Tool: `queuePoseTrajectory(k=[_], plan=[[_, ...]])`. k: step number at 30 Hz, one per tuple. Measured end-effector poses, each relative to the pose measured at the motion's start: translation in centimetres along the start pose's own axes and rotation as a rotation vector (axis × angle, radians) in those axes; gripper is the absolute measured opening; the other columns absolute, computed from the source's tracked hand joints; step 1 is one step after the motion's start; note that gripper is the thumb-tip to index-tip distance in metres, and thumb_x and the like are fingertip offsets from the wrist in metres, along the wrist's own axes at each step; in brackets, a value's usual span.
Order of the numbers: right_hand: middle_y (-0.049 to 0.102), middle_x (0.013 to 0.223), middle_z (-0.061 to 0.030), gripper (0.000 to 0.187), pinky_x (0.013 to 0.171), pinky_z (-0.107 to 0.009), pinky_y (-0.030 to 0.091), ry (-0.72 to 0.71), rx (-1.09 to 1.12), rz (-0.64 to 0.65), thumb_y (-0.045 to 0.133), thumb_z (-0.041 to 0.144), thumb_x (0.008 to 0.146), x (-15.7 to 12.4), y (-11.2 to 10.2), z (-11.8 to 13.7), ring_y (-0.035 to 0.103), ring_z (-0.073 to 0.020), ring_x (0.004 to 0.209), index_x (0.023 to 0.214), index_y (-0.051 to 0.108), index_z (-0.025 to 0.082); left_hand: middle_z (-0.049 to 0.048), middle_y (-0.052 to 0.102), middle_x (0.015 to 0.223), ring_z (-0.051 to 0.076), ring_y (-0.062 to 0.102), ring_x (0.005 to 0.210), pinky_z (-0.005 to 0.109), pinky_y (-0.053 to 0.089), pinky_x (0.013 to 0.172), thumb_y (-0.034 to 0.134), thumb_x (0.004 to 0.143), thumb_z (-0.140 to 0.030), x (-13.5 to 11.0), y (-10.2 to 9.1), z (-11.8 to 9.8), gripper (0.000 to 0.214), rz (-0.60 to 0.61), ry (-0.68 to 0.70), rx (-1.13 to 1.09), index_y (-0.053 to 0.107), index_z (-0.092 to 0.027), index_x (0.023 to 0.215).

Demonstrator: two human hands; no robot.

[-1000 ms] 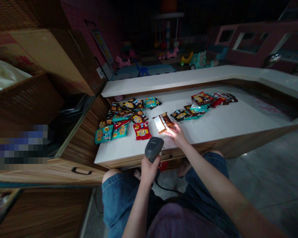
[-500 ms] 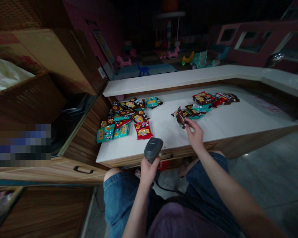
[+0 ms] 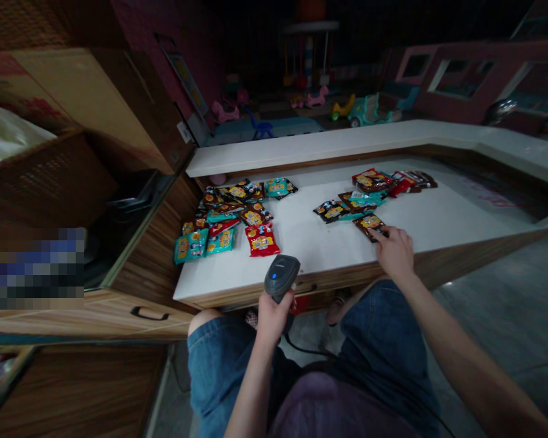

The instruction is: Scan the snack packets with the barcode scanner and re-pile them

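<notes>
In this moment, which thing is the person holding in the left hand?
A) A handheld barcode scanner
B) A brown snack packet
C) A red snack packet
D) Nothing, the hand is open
A. The fingers of the left hand are wrapped around the grip of the handheld barcode scanner, with its head above the hand.

Dim feed on my end, pale light pooled on the white counter [image 3: 310, 255], murk deepening beyond it, faint shadow by the right hand [image 3: 395, 252], wide-lens bowing toward the frame edges (a pixelated blur patch [image 3: 31, 267] left of the counter), no hard glare.
</notes>
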State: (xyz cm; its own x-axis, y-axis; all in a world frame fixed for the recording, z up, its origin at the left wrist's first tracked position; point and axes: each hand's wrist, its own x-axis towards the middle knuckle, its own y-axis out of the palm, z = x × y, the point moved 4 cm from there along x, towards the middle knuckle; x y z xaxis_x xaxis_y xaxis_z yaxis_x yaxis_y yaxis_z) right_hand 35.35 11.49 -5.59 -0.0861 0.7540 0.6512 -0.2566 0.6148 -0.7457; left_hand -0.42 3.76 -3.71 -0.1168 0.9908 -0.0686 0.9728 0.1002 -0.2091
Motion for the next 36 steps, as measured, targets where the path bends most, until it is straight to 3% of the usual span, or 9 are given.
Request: queuePoseTrajectory(k=[2, 5, 7, 12, 16, 22, 27, 31, 36], plan=[[0.067, 0.117, -0.0241, 0.047, 0.093, -0.066, 0.049, 0.107, 0.06, -0.069, 0.049, 0.012, 0.086, 0.8, 0.0, 1.8, 0.06, -0.044, 0.111, 0.124, 0.077, 0.017, 0.0004, 0.06, 0.054, 0.014, 0.054, 0.053, 0.027, 0.046, 0.06, 0.066, 0.075, -0.041, -0.1, -0.2, 0.3, 0.026, -0.004, -0.013, -0.015, 0.061, -0.019, 0.062], [0.07, 0.118, -0.0167, 0.039, 0.104, -0.054, 0.052, 0.032, 0.212, -0.025, 0.051, 0.013, 0.09, 2.3, 1.6, 7.1, 0.063, -0.0344, 0.113, 0.118, 0.078, 0.019, 0.0002, 0.059, 0.053, 0.014, 0.054, 0.051, 0.027, 0.046, 0.058, 0.066, 0.075, -0.041, -0.4, -0.4, 0.6, 0.027, -0.019, -0.031, -0.038, 0.06, -0.019, 0.062], [0.071, 0.122, -0.0123, 0.037, 0.106, -0.045, 0.055, -0.055, 0.37, 0.088, 0.054, 0.018, 0.094, 3.4, 3.6, 11.3, 0.064, -0.0292, 0.116, 0.124, 0.075, 0.022, 0.0002, 0.06, 0.052, 0.014, 0.054, 0.051, 0.027, 0.046, 0.057, 0.067, 0.075, -0.041, -0.6, -0.6, 0.7, 0.026, -0.028, -0.039, -0.046, 0.062, -0.018, 0.065], [0.053, 0.158, -0.0122, 0.056, 0.121, -0.047, 0.043, -0.213, 0.635, 0.385, 0.067, 0.028, 0.095, 6.6, 9.0, 20.7, 0.049, -0.0287, 0.144, 0.15, 0.058, 0.024, 0.0003, 0.063, 0.055, 0.016, 0.058, 0.051, 0.027, 0.049, 0.057, 0.072, 0.075, -0.042, -1.0, -1.4, 1.4, 0.026, -0.082, -0.031, -0.072, 0.067, -0.016, 0.074], [0.041, 0.168, -0.0122, 0.072, 0.128, -0.051, 0.031, -0.244, 0.623, 0.54, 0.077, 0.03, 0.089, 8.2, 11.8, 24.4, 0.035, -0.0332, 0.155, 0.156, 0.053, 0.023, 0.0004, 0.064, 0.055, 0.017, 0.061, 0.052, 0.027, 0.051, 0.058, 0.074, 0.074, -0.043, -1.1, -2.2, 1.9, 0.028, -0.113, -0.043, -0.073, 0.07, -0.016, 0.08], [0.064, 0.15, -0.0109, 0.047, 0.124, -0.051, 0.037, -0.047, 0.89, 0.443, 0.068, 0.028, 0.094, 7.3, 11.4, 23.0, 0.053, -0.0298, 0.142, 0.14, 0.067, 0.024, 0.0003, 0.063, 0.055, 0.017, 0.061, 0.053, 0.028, 0.052, 0.058, 0.075, 0.073, -0.046, -1.0, -2.7, 2.1, 0.031, -0.131, -0.057, -0.083, 0.068, -0.016, 0.076], [0.078, 0.121, -0.0048, 0.037, 0.098, -0.043, 0.061, 0.582, 1.595, 0.291, 0.071, 0.047, 0.09, 5.6, 10.8, 18.2, 0.074, -0.025, 0.109, 0.12, 0.073, 0.025, -0.0001, 0.062, 0.054, 0.017, 0.061, 0.054, 0.028, 0.051, 0.06, 0.074, 0.073, -0.045, -0.6, -2.0, 1.5, 0.028, -0.1, -0.052, -0.084, 0.068, -0.017, 0.074], [0.082, 0.101, -0.0033, 0.026, 0.088, -0.038, 0.066, 0.989, 1.975, 0.227, 0.072, 0.043, 0.087, 4.8, 10.9, 15.5, 0.078, -0.0222, 0.093, 0.103, 0.074, 0.023, 0.001, 0.064, 0.055, 0.016, 0.06, 0.054, 0.028, 0.05, 0.062, 0.069, 0.073, -0.041, -0.4, -1.2, 0.3, 0.025, -0.067, -0.011, -0.047, 0.064, -0.018, 0.065], [0.082, 0.095, -0.0006, 0.021, 0.091, -0.042, 0.066, 1.054, 2.044, 0.153, 0.068, 0.041, 0.088, 4.4, 10.5, 14.2, 0.078, -0.0235, 0.094, 0.1, 0.072, 0.025, 0.0015, 0.065, 0.055, 0.016, 0.059, 0.053, 0.028, 0.05, 0.061, 0.067, 0.072, -0.038, -0.4, -0.5, -1.1, 0.022, -0.048, 0.014, -0.043, 0.063, -0.019, 0.061]])
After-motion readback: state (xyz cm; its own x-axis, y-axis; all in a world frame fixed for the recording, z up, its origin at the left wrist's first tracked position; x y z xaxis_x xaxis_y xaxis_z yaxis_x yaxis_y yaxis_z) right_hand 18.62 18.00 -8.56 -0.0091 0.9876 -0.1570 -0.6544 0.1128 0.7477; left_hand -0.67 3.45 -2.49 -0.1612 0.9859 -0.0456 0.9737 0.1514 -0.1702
